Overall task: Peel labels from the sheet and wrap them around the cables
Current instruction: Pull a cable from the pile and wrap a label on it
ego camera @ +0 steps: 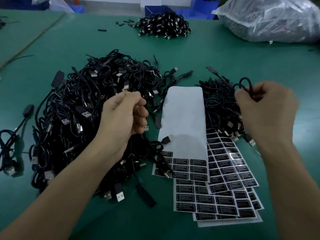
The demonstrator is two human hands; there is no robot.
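A white label sheet (183, 122), mostly peeled bare, lies in the middle of the green table with a few black labels (189, 168) left at its near end. Fuller label sheets (230, 172) fan out beneath it to the right. A large heap of black USB cables (72, 108) lies on the left; a smaller cable pile (220, 104) lies on the right. My right hand (266, 110) grips a looped black cable (244, 84) above the smaller pile. My left hand (126, 113) hovers over the large heap, fingers curled; nothing is seen in it.
Another cable pile (164, 25) sits at the far centre, with small black parts (124, 23) scattered beside it. A clear plastic bag of cables (270, 18) fills the far right. Blue bins (155, 9) stand behind. Loose cables (10, 149) lie at the left edge.
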